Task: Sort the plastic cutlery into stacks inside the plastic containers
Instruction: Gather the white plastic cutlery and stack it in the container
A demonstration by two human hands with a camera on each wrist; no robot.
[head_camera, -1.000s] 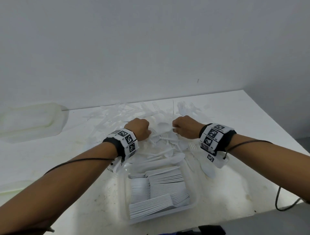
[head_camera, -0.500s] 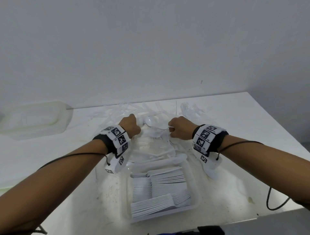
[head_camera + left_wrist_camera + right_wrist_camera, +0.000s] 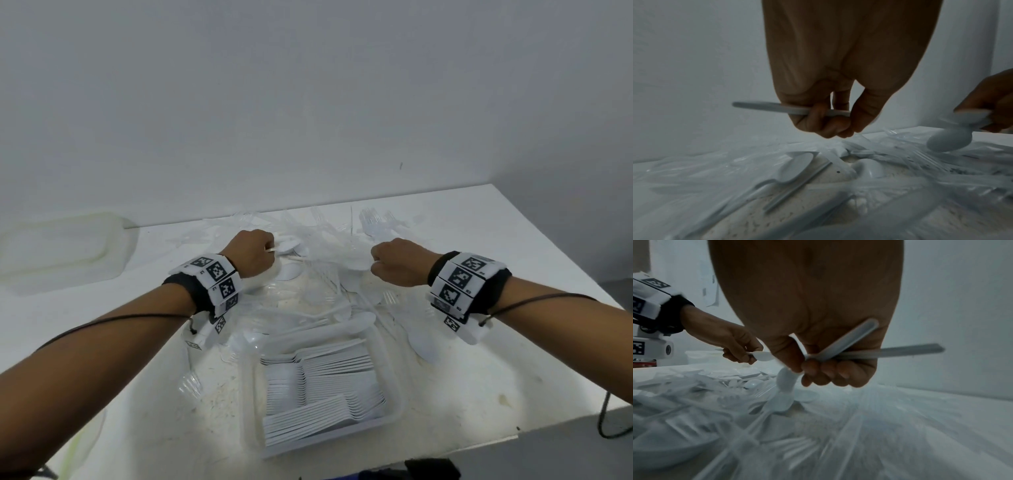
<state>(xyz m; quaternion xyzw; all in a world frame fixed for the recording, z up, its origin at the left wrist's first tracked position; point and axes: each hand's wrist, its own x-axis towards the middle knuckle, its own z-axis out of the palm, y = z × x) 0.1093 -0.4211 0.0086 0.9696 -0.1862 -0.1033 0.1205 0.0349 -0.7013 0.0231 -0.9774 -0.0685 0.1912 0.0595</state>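
Fingers of both hands clutch white spoons above pile.

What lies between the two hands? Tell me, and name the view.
In the head view, part of the loose pile of plastic cutlery on the table fills the gap between the left hand and the right hand: white spoons and clear forks.

Hands farther apart, spoons lifted

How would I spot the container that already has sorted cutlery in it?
Start at the white table and come to its near edge, between the person's forearms. The clear plastic container sits there, below the loose cutlery pile. Only it holds white spoons in neat stacks.
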